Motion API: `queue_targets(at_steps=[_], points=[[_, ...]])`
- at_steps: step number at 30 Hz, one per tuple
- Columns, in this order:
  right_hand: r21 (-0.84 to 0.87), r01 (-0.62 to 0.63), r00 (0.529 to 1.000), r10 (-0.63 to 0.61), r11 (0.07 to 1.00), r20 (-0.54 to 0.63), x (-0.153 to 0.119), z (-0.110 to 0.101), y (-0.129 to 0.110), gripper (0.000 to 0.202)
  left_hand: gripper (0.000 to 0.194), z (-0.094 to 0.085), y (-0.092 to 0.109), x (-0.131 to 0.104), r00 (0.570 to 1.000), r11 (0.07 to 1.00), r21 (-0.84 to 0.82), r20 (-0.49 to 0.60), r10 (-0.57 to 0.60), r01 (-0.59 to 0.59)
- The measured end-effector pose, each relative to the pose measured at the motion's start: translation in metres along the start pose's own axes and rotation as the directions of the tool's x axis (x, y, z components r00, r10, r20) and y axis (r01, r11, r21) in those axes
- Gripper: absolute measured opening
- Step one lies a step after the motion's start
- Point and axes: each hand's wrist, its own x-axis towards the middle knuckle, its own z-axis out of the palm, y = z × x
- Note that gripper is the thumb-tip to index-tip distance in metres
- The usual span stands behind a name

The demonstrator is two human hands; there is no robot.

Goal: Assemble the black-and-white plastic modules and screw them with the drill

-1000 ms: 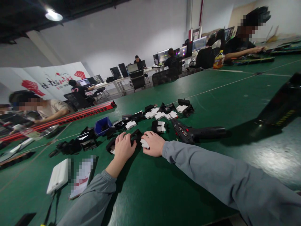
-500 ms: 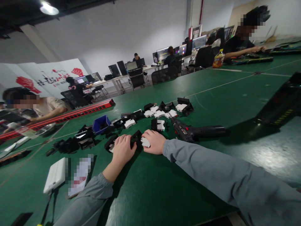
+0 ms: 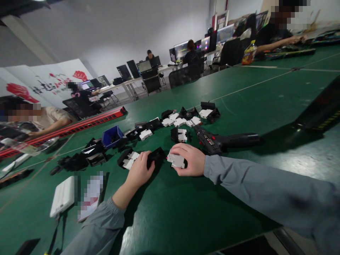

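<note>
My left hand (image 3: pixel 140 169) is closed around a black plastic casing (image 3: pixel 157 156), whose far end sticks out past the fingers toward the right. A white block-shaped plastic part (image 3: pixel 176 160) sits in my right hand (image 3: pixel 191 160), gripped between thumb and fingers, with a small red spot at its left end. A narrow gap separates the two held pieces. Just left of my left hand lies a black casing with white parts (image 3: pixel 130 158). Beyond my right hand is another black-and-white unit (image 3: pixel 179 135), and a black power screwdriver (image 3: pixel 212 141) lies on its side.
Several white and black parts (image 3: pixel 180 121) lie farther back on the green table (image 3: pixel 170 219). A blue bin (image 3: pixel 112 136) stands left among black pieces. A white power bank (image 3: pixel 62 195) and a phone (image 3: pixel 91 198) lie near left. Other people sit at the far sides.
My right hand has moved right, away from my left hand, carrying the white part. The black casing in my left hand now shows more. The camera view has tilted slightly.
</note>
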Motion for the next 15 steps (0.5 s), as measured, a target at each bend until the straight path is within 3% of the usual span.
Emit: queue_targets(at_steps=[4, 8, 11, 15], points=[[0.010, 0.133, 0.985, -0.133, 0.991, 0.110, -0.010, -0.004, -0.001, 0.047, 0.039, -0.001, 0.003, 0.001, 0.999, 0.999, 0.017, -0.011, -0.031, 0.031], [0.025, 0.252, 0.939, -0.250, 0.967, 0.236, -0.009, 0.000, -0.002, 0.046, 0.051, -0.003, 0.004, 0.001, 0.998, 0.997, 0.037, -0.028, -0.063, 0.064], [0.010, 0.271, 0.921, -0.263, 0.963, 0.286, -0.007, 0.002, -0.002, 0.046, 0.047, -0.003, 0.001, 0.000, 0.998, 0.997, -0.035, -0.023, -0.065, 0.064], [0.007, 0.217, 0.932, -0.209, 0.976, 0.295, -0.008, 0.002, 0.000, 0.049, 0.038, -0.001, -0.007, 0.000, 0.995, 0.971, -0.225, -0.031, -0.095, 0.086]])
